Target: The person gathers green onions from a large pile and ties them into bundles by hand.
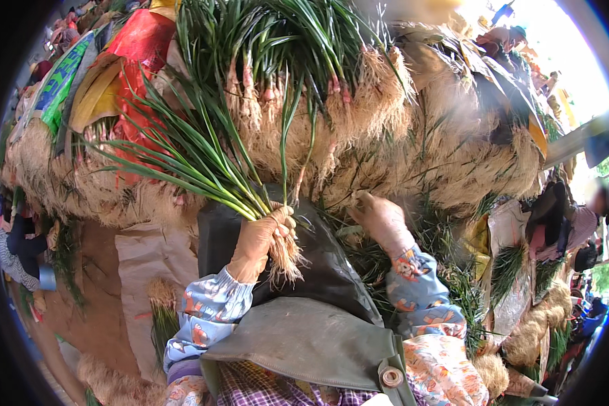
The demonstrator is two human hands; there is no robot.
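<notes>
My left hand (262, 235) grips a bunch of green scallions (203, 159) just above its pale roots, which hang below my fist; the leaves fan up and to the left. My right hand (379, 215) reaches forward into the big heap of scallions (386, 135), fingers pressed among roots and stems; what it holds, if anything, is hidden. Both arms wear patterned sleeves. A dark apron (318, 264) covers my lap beneath both hands.
The heap of rooted scallions spans the whole width ahead. A red bag (139, 47) and a green-printed sack (57, 81) lie at the upper left. Brown paper (145, 257) covers the ground on my left. Other people sit at the right (575, 230) and left (17, 250) edges.
</notes>
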